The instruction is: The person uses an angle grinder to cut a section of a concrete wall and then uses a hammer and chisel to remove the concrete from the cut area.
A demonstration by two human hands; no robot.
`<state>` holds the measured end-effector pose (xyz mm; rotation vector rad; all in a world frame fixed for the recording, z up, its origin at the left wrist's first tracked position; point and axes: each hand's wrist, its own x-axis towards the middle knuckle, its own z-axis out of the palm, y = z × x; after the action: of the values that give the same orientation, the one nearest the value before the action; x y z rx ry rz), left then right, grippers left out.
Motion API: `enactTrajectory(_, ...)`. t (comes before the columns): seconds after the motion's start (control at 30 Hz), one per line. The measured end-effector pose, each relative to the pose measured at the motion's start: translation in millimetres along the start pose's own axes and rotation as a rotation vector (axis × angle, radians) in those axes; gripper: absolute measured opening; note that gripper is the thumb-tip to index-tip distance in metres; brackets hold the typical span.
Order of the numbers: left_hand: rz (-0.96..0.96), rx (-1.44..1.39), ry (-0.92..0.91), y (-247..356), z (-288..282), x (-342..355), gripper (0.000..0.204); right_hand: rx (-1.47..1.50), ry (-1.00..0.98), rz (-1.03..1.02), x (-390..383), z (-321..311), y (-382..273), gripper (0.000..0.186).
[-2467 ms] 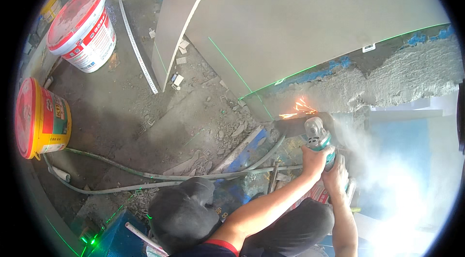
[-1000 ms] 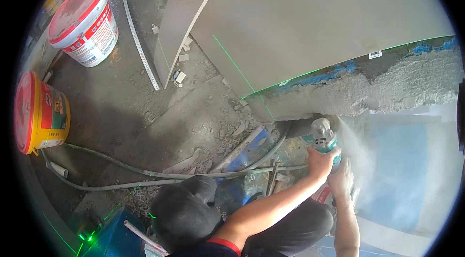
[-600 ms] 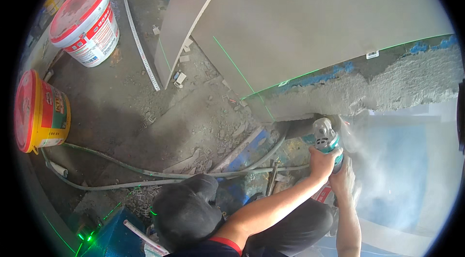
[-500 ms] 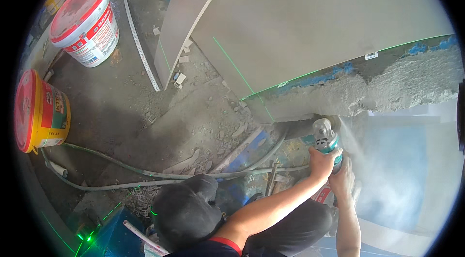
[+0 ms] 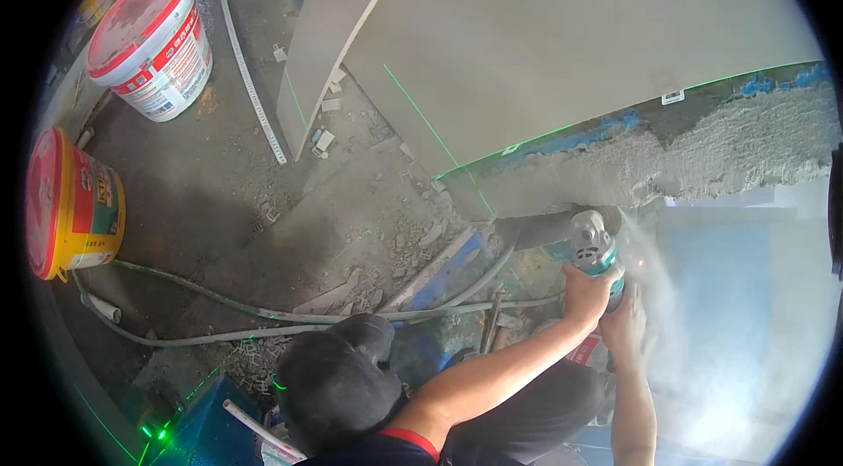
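Both my hands are closed on a teal and silver angle grinder (image 5: 595,246). My left hand (image 5: 587,295) wraps its body just behind the head; my right hand (image 5: 623,325) grips lower down, to the right. The grinder's head is at the underside of a rough, mortar-covered edge (image 5: 720,158), by a dark curved surface (image 5: 536,231); the disc is mostly hidden. Pale dust streams out to the right, with a tiny orange spark. Above, a large grey panel (image 5: 553,27) is crossed by green laser lines.
A red-lidded white bucket (image 5: 162,62) and a yellow bucket (image 5: 92,220) stand left. Hoses (image 5: 202,295) cross the rubble-strewn floor (image 5: 228,202). A long white strip (image 5: 246,71) lies beside a leaning panel (image 5: 312,44). A green laser device (image 5: 156,431) sits lower left, near my dark-trousered legs (image 5: 518,418).
The bright spray of sparks from 2.5 seconds ago has shrunk to a speck. The grinder and both hands have shifted slightly right. Dust still drifts rightward.
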<state>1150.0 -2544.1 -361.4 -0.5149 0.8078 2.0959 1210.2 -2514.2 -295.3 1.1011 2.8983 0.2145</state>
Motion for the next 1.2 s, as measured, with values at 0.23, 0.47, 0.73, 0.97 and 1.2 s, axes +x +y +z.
enactTrajectory(0.23, 0.005, 0.045, 0.011, 0.9, 3.0, -1.3, 0.071, -0.039, 0.010, 0.036, -0.1, -0.7, 5.6, 0.050)
enactTrajectory(0.47, -0.007, 0.010, -0.007, -3.5, 3.7, 2.0, 0.073, -0.037, -0.043, 0.035, 1.5, -6.5, 0.8, 0.050)
enactTrajectory(0.73, -0.004, 0.023, -0.015, 2.2, 9.4, -4.6, 0.073, 0.001, -0.044, 0.042, 1.4, -15.3, 1.3, 0.046)
enactTrajectory(0.97, -0.016, 0.030, -0.015, 2.1, 9.3, -6.1, 0.073, -0.048, 0.032, -0.056, 0.4, -12.9, 3.1, 0.051)
enactTrajectory(1.2, -0.022, -0.044, -0.046, 0.3, 12.2, -7.9, 0.072, -0.124, -0.054, 0.094, 2.1, -18.6, 1.2, 0.048)
